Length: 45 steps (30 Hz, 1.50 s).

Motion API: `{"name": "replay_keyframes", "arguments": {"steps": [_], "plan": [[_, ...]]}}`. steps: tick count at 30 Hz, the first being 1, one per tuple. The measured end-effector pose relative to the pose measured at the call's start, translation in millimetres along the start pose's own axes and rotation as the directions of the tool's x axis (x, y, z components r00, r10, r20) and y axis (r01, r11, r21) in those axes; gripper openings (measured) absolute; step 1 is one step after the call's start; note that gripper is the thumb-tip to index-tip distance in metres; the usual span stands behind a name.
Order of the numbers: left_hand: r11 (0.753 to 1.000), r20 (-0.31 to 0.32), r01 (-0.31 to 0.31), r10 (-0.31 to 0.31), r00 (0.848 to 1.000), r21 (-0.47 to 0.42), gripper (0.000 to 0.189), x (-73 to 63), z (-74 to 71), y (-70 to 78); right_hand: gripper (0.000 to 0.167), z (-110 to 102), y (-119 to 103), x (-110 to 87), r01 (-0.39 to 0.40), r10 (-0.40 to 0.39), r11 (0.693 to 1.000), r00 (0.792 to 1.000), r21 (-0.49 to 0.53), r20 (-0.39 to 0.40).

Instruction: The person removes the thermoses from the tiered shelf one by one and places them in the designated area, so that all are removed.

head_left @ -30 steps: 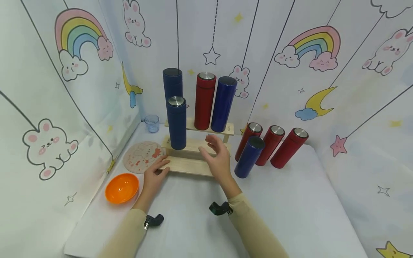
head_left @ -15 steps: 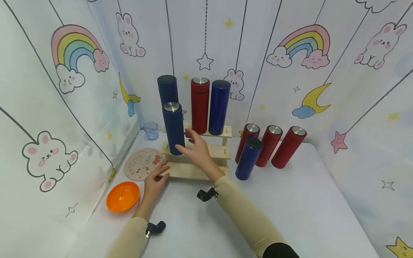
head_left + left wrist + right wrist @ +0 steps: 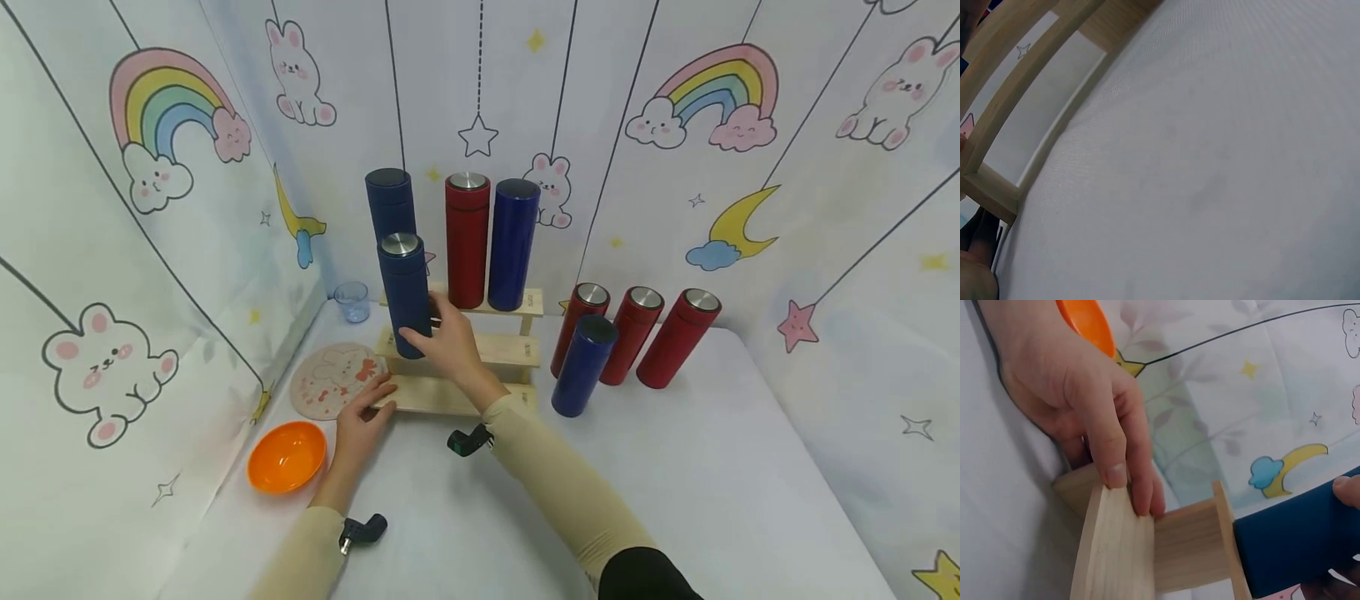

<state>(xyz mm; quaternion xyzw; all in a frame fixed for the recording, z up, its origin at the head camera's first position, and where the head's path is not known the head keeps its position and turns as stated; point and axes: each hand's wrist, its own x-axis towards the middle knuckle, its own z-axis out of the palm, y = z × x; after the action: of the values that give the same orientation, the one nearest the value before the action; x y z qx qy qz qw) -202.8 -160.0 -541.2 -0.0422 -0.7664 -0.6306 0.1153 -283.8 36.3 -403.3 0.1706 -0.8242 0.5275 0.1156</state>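
A three-step wooden rack [image 3: 450,395] stands on the white table. My left hand [image 3: 362,423] holds the left end of its lowest step; in the right wrist view the thumb [image 3: 1110,453] and fingers of that hand lie over the plank's end. A navy thermos flask [image 3: 406,292] with a silver lid stands upright at the left of the middle step. My right hand [image 3: 454,342] grips its lower part, thumb at the front and fingers behind. On the top step are another navy flask [image 3: 390,204], a red flask [image 3: 467,242] and a glossy blue flask [image 3: 513,246].
Right of the rack stand three red flasks [image 3: 678,337] and a blue flask [image 3: 585,367]. To the left lie an orange bowl [image 3: 287,457], a round rabbit mat [image 3: 330,383] and a small blue glass [image 3: 352,302]. Printed curtains [image 3: 570,83] enclose the table's back and sides.
My right hand has moved left from in front of the rack to the navy flask on the middle step and taken hold of it. The left hand has stayed on the rack.
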Motion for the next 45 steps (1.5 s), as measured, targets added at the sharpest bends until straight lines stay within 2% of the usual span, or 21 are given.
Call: {"name": "replay_keyframes", "arguments": {"steps": [4, 7, 10, 15, 18, 23, 30, 33, 38, 45], "plan": [[0.999, 0.004, 0.040, -0.040, 0.999, 0.002, 0.026, -19.9, 1.8, -7.1, 0.071, 2, 6, -21.0, -0.012, 0.011, 1.000, 1.000, -0.014, -0.007], [0.999, 0.020, 0.044, -0.044, 0.999, -0.001, 0.026, -26.5, 4.5, -9.1, 0.072, 0, 11, -34.4, -0.025, 0.024, 0.999, 0.999, -0.021, -0.044], [1.000, 0.016, 0.026, -0.025, 1.000, -0.013, 0.026, -19.4, 4.5, -7.3, 0.072, -4, 12, -36.1, -0.005, 0.005, 1.000, 0.996, 0.000, -0.089], [0.999, -0.009, -0.015, 0.015, 1.000, -0.033, 0.027, 6.1, -3.1, -1.0, 0.070, -15, 0, -22.7, 0.078, -0.070, 0.996, 0.988, 0.052, -0.141], [0.999, -0.019, -0.032, 0.032, 0.999, -0.027, 0.027, 11.9, -7.5, 1.7, 0.069, -24, -9, -24.0, 0.102, -0.094, 0.994, 0.983, 0.046, -0.157], [1.000, -0.018, -0.025, 0.024, 1.000, -0.018, 0.027, 13.3, -10.6, 1.7, 0.070, -43, -20, -37.1, 0.102, -0.094, 0.994, 0.983, 0.039, -0.161], [0.999, 0.012, -0.003, 0.004, 1.000, -0.039, 0.030, 12.3, -4.5, -0.5, 0.071, -76, -32, -57.1, 0.140, -0.131, 0.990, 0.976, 0.037, -0.174], [0.999, 0.010, -0.013, 0.013, 1.000, -0.032, 0.030, 15.2, -5.3, 3.5, 0.071, -85, -35, -59.9, 0.152, -0.144, 0.988, 0.974, 0.032, -0.177], [0.999, 0.007, -0.016, 0.016, 1.000, -0.033, 0.029, 18.2, -7.0, 7.6, 0.069, -97, -36, -67.2, 0.136, -0.129, 0.990, 0.974, 0.028, -0.187], [1.000, 0.019, 0.003, -0.003, 1.000, -0.017, 0.029, 10.9, -5.3, 3.7, 0.065, -115, -32, -86.7, 0.114, -0.110, 0.994, 0.968, 0.001, -0.226]]}}
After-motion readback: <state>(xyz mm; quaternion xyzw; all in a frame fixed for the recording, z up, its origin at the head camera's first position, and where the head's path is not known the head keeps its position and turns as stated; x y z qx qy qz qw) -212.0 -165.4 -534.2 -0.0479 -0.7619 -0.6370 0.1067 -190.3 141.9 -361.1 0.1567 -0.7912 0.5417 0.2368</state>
